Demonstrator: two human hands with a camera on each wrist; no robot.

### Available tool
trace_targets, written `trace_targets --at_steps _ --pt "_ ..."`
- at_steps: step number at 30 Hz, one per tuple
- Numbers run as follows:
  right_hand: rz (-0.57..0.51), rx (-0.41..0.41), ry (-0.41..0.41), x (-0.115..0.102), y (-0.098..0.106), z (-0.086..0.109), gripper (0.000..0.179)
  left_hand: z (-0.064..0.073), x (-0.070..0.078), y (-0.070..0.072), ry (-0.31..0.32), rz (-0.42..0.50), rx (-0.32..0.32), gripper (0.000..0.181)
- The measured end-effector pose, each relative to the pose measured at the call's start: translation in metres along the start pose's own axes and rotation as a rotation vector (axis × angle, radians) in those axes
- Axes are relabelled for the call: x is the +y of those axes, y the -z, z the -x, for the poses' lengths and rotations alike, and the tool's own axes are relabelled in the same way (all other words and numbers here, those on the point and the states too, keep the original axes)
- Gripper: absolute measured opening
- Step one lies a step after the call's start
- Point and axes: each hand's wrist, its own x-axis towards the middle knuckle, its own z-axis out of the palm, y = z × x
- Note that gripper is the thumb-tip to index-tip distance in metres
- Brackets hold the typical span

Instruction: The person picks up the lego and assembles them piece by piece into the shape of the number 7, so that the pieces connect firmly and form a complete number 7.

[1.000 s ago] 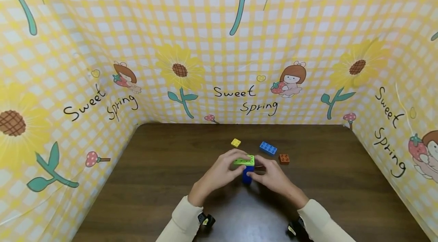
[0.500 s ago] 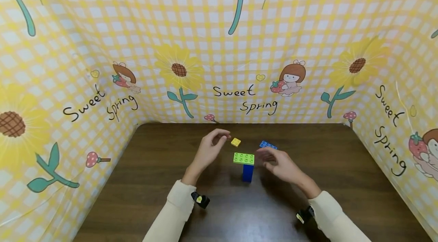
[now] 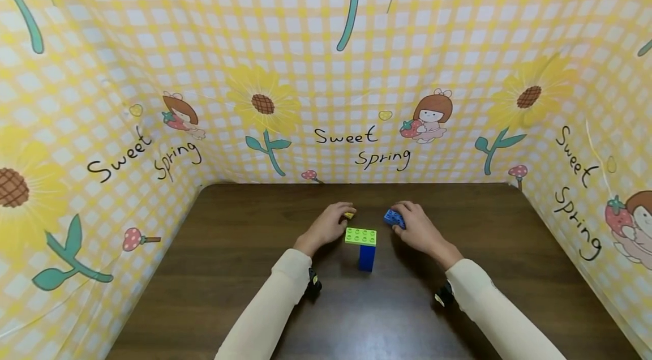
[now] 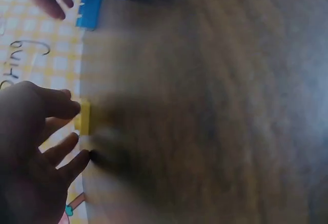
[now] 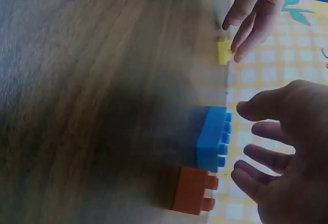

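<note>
Loosely, my left hand (image 3: 326,225) spreads over the yellow brick (image 3: 348,215), my right hand (image 3: 419,227) over the blue brick (image 3: 391,217) — table edge (image 3: 285,187) beyond both, a gap between.

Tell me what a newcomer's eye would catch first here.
Probably the lime-green brick atop the dark blue column, in the middle of the brown table and jutting out leftward in the head view. Behind it, the yellow-checked cloth with its sunflowers is loudest. Next come the hands beyond the column: left hand at the yellow brick, right hand by the lighter blue brick.
</note>
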Motion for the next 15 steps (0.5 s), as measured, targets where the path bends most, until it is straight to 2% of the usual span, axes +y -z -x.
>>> trace_targets --at_steps 3,5,11,15 --pt "0.03 -0.054 -0.011 0.0 -0.004 -0.002 0.057 0.003 0.002 -0.003 -0.005 -0.095 -0.034 0.033" --pt "0.037 -0.084 -0.021 0.0 -0.006 -0.001 0.056 0.005 0.003 -0.005 -0.001 -0.131 -0.025 0.029" --pt "0.049 -0.069 0.034 -0.003 -0.012 0.002 0.05 0.012 0.0 -0.005 0.036 -0.113 -0.015 0.021" --pt "0.045 -0.046 0.051 -0.001 -0.015 0.002 0.05 0.012 -0.004 -0.003 0.022 -0.123 0.003 0.018"
